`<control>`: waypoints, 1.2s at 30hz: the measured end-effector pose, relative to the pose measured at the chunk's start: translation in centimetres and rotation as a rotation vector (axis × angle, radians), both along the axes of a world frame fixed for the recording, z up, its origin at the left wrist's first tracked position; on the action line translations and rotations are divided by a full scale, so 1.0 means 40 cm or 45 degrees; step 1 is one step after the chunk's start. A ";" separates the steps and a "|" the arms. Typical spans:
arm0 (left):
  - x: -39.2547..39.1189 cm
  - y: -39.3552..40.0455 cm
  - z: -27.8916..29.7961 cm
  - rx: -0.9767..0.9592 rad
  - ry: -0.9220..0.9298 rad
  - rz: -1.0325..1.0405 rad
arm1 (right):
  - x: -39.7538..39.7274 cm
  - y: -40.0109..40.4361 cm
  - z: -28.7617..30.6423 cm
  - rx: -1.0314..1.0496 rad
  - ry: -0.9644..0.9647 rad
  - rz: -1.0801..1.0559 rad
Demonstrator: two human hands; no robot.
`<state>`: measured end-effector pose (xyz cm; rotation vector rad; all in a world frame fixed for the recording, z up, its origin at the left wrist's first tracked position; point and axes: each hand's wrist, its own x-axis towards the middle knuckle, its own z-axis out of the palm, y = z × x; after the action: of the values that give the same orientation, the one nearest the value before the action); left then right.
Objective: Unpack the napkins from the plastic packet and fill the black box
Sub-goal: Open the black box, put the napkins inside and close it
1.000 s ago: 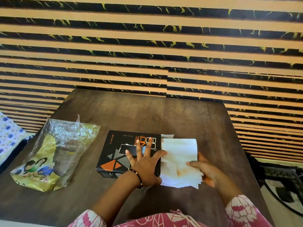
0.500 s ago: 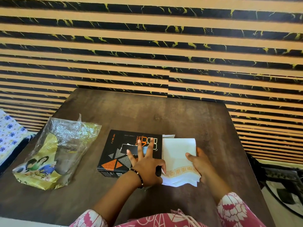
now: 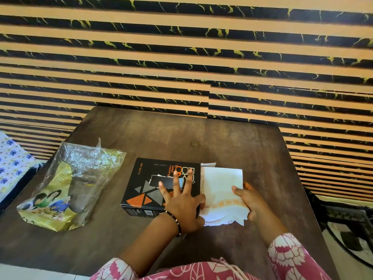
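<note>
The right hand (image 3: 249, 201) grips the white napkins (image 3: 220, 190) by their right edge, pressing the stack against the right side of the black box (image 3: 161, 186). The left hand (image 3: 181, 205) lies flat and spread on the box lid, gripping nothing. The lid reads "INFINITY", "BODY SPRAY", "keep rocking". The plastic packet (image 3: 68, 184) lies well to the left on the brown table (image 3: 201, 138).

light: bright, even | glare: plastic packet (image 3: 80, 158) | edges: wide-angle bowing | focus: sharp
</note>
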<state>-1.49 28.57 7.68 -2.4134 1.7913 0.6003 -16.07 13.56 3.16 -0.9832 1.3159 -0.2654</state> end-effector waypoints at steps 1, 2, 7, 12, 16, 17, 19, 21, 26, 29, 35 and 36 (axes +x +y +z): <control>0.001 0.000 -0.002 0.006 -0.011 -0.010 | 0.000 -0.001 -0.001 0.003 -0.002 -0.003; 0.003 -0.001 -0.004 0.009 -0.011 -0.015 | 0.000 -0.001 -0.002 -0.001 -0.005 -0.006; 0.006 -0.002 -0.011 -0.001 0.006 0.018 | 0.004 0.022 -0.016 -0.094 -0.033 -0.071; 0.007 -0.003 -0.023 -0.026 -0.028 0.027 | 0.009 0.065 -0.012 -0.144 -0.131 -0.109; 0.007 -0.004 -0.025 0.008 -0.082 -0.004 | 0.019 0.079 0.008 -0.168 -0.137 -0.006; 0.007 -0.003 -0.026 0.011 -0.089 -0.008 | 0.019 0.079 0.011 -0.163 -0.140 0.017; 0.007 -0.004 -0.027 0.015 -0.093 -0.011 | 0.017 0.073 0.011 -0.118 -0.147 -0.006; 0.007 -0.004 -0.029 0.016 -0.095 -0.008 | 0.011 0.070 0.011 -0.065 -0.148 -0.063; 0.008 0.000 -0.035 0.006 -0.066 -0.007 | 0.005 0.099 -0.002 -0.290 0.092 -0.012; 0.005 0.000 -0.032 0.010 -0.063 0.001 | 0.007 0.126 -0.014 -0.602 0.445 0.187; 0.006 -0.003 -0.023 0.018 -0.079 0.004 | 0.056 0.110 0.012 -0.652 0.582 0.405; 0.007 -0.002 -0.023 0.015 -0.079 0.007 | 0.058 0.102 0.017 -0.652 0.587 0.456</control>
<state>-1.22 28.50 6.75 -2.4027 1.7526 0.5288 -13.74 17.63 3.82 -1.7708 1.4823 -0.0994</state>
